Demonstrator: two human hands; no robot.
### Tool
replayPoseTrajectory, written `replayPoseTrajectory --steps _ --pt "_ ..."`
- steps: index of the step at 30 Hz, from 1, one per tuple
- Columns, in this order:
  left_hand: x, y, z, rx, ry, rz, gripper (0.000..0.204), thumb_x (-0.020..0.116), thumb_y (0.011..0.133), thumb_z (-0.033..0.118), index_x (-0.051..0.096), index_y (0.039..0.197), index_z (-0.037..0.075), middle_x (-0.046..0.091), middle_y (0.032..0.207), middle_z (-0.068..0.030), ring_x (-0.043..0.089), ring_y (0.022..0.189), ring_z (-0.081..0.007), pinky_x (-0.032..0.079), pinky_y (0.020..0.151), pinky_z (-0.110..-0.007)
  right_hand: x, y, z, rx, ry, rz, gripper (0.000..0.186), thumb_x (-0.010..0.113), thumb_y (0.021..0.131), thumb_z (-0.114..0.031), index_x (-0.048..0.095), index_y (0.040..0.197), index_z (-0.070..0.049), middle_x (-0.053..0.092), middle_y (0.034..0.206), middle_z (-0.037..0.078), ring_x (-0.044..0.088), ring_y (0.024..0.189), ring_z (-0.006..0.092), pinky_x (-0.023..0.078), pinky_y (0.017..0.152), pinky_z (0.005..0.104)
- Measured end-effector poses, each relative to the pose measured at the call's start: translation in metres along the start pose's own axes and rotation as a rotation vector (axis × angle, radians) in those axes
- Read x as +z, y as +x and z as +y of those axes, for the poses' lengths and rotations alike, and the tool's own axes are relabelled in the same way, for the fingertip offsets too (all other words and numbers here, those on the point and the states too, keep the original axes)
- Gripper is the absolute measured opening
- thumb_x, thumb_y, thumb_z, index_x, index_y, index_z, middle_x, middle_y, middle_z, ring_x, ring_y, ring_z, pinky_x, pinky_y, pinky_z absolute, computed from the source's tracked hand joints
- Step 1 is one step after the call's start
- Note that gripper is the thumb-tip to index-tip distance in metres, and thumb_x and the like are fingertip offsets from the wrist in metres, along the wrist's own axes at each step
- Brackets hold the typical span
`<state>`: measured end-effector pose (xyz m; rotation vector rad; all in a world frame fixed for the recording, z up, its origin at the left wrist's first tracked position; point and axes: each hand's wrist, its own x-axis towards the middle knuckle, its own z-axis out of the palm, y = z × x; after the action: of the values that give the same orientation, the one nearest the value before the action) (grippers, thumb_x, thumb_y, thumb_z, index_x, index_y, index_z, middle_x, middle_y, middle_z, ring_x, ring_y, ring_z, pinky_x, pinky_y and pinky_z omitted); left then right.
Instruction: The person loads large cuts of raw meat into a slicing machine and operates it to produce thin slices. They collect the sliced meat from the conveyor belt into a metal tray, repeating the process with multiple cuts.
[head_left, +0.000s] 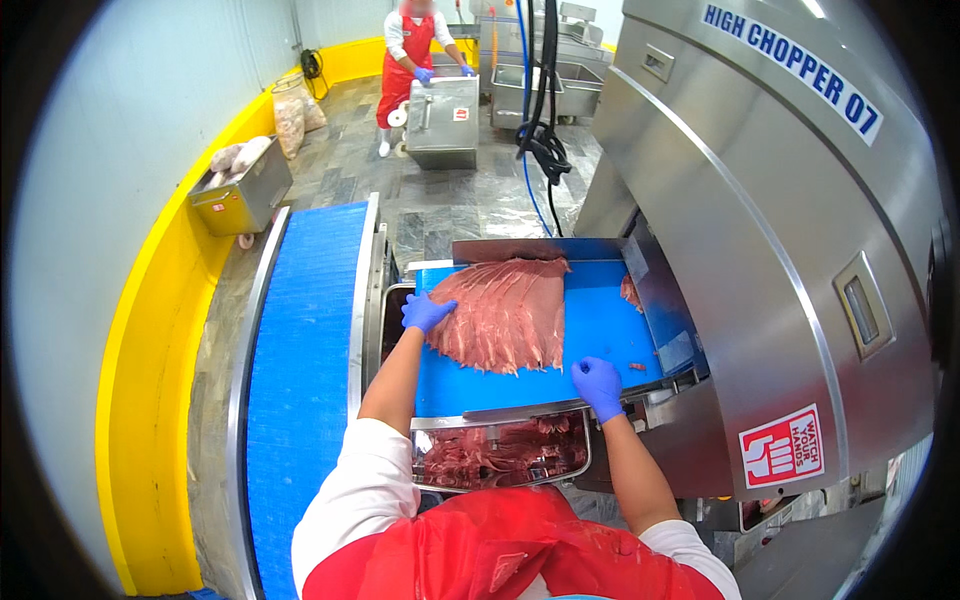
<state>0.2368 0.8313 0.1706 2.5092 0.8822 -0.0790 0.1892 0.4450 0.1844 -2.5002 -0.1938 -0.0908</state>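
Note:
A fan of thin, overlapping raw meat slices lies on the blue conveyor belt in front of me. My left hand, in a purple glove, rests at the left edge of the slices with its fingers spread. Also gloved in purple, my right hand hovers by the belt's near right side, apart from the slices. Its fingers are curled in, and whatever they hold, if anything, is hidden. Small meat scraps lie on the belt beyond that hand.
A metal tub of red meat sits between me and the belt. The large steel chopper stands on the right. To the left runs another blue conveyor. Cables hang ahead. A co-worker in a red apron stands behind a steel cart.

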Motion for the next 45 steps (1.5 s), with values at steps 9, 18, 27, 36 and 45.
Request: replayPoseTrajectory --steps 9,18,27,36,45 --pt "0.026 0.034 -0.067 0.088 -0.331 0.02 0.087 0.068 0.065 0.06 0.05 0.117 -0.007 0.056 0.113 -0.0283 0.056 0.105 -0.0387 0.046 0.09 -0.043 0.001 0.004 -0.001 -0.002 0.004 -0.001 0.029 0.057 0.075 -0.034 0.066 0.071 -0.006 0.061 0.065 0.017 0.061 0.061 0.0347 0.048 0.056 0.0417" --pt "-0.006 0.015 -0.082 0.028 -0.161 0.151 0.066 0.063 0.071 0.049 0.056 0.108 -0.005 0.059 0.107 -0.0276 0.058 0.099 -0.0395 0.047 0.085 -0.045 0.0 0.002 -0.01 0.017 0.021 0.029 0.027 0.057 0.075 -0.033 0.066 0.071 -0.007 0.062 0.066 0.016 0.061 0.06 0.034 0.048 0.056 0.0411" --pt "-0.035 -0.03 -0.072 0.238 -0.158 0.367 0.052 0.062 0.075 0.035 0.056 0.11 -0.003 0.061 0.101 -0.0246 0.059 0.094 -0.0384 0.048 0.081 -0.047 -0.003 0.0 -0.009 0.011 -0.007 0.068 0.027 0.058 0.074 -0.031 0.066 0.071 -0.005 0.062 0.066 0.015 0.061 0.06 0.0312 0.046 0.056 0.0401" --pt "-0.01 -0.021 -0.092 0.356 -0.367 -0.013 0.043 0.062 0.08 0.033 0.063 0.103 -0.004 0.067 0.092 -0.019 0.065 0.086 -0.025 0.05 0.076 -0.035 -0.004 0.0 -0.008 0.008 -0.018 0.062 0.029 0.059 0.074 -0.031 0.066 0.072 -0.003 0.061 0.064 0.016 0.06 0.057 0.0308 0.045 0.054 0.0394" --pt "-0.042 -0.057 -0.078 0.351 -0.428 0.072 0.049 0.064 0.079 0.037 0.062 0.108 -0.002 0.065 0.1 -0.0202 0.064 0.092 -0.0295 0.049 0.081 -0.037 -0.007 0.0 -0.011 0.029 0.002 0.04 0.028 0.06 0.076 -0.031 0.066 0.074 -0.003 0.062 0.066 0.015 0.061 0.059 0.0302 0.045 0.055 0.038"
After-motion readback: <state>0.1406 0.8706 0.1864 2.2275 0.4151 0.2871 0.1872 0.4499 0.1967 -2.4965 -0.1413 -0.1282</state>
